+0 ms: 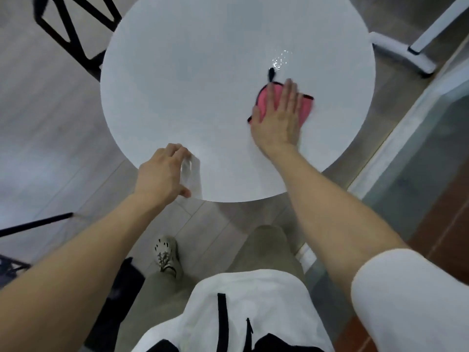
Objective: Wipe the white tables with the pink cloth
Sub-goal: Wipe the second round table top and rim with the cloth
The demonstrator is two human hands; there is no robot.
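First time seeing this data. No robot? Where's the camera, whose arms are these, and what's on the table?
No robot: a person works bare-handed. The single picture comes from a camera worn on their head, looking down, so the arms entering from below are their own. The surface is a round white table. The right hand presses flat on a pink cloth with black trim. Just beyond it lies a small wet patch. The left hand is curled at the near rim; whether it holds anything is unclear.
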